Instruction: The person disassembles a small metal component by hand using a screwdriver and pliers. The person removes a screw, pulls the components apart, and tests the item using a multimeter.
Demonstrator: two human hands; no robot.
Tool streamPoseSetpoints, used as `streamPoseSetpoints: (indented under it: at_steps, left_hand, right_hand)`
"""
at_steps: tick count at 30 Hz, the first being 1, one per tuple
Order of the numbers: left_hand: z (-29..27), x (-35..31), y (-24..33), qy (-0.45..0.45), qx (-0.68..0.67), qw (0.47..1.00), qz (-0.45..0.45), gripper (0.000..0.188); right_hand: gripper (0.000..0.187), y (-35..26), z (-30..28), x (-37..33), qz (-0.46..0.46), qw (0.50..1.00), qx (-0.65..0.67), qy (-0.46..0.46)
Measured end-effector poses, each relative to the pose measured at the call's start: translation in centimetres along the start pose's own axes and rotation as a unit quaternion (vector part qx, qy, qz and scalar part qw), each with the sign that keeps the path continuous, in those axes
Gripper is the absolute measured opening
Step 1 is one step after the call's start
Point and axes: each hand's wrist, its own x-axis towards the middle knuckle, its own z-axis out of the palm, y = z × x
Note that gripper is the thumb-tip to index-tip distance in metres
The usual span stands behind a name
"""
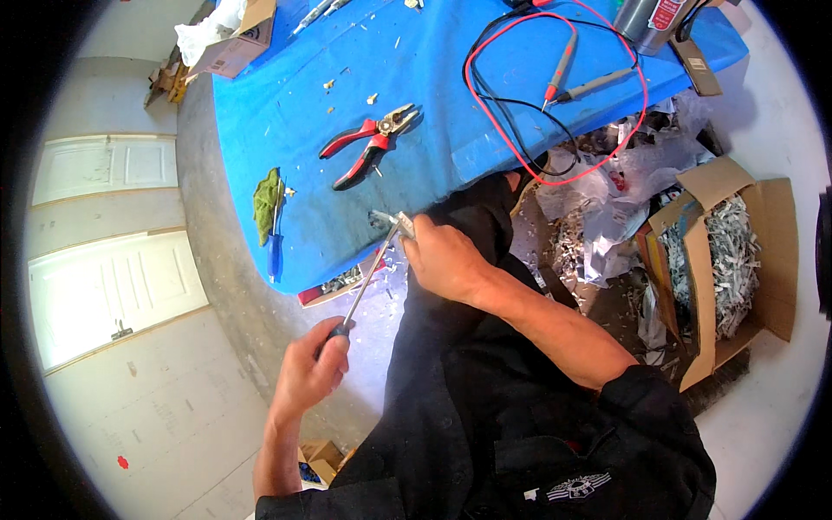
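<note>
Screwdriver (365, 289) tip at a small pale piece (406, 226) near the combination pliers (380, 132)

The left hand (314, 371) is closed around the screwdriver's dark handle (340, 330), on the person's side of the pliers. The right hand (445, 260) pinches the small pale piece, nearer the person than the pliers and slightly right of them; the screwdriver shaft reaches up to it. The pliers lie with handles spread on a blue cover (286, 104). Left of them is a blue-handled screwdriver (275, 251) beside a crumpled green piece (265, 206); right of them, two test probes (562, 71).
</note>
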Motion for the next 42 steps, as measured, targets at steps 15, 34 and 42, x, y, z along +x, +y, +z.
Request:
streamPoseSetpoints:
  at_steps: [15, 34, 42]
  left_hand:
    - [1.2, -0.7, -0.1, 0.129, 0.25, 0.931, 0.232, 0.031]
    - [1.8, 0.3, -1.9, 0.087, 0.152, 0.968, 0.18, 0.022]
    - [2.1, 0.6, -1.5, 0.088, 0.175, 0.962, 0.191, 0.02]
  right_hand:
    - [0.03, -0.7, -0.4, -0.1, 0.005, 0.999, -0.044, -0.005]
    - [0.028, -0.6, 0.0, -0.2, -0.035, 0.996, -0.072, 0.035]
    - [0.03, -0.8, -0.9, -0.1, 0.006, 1.0, -0.019, -0.012]
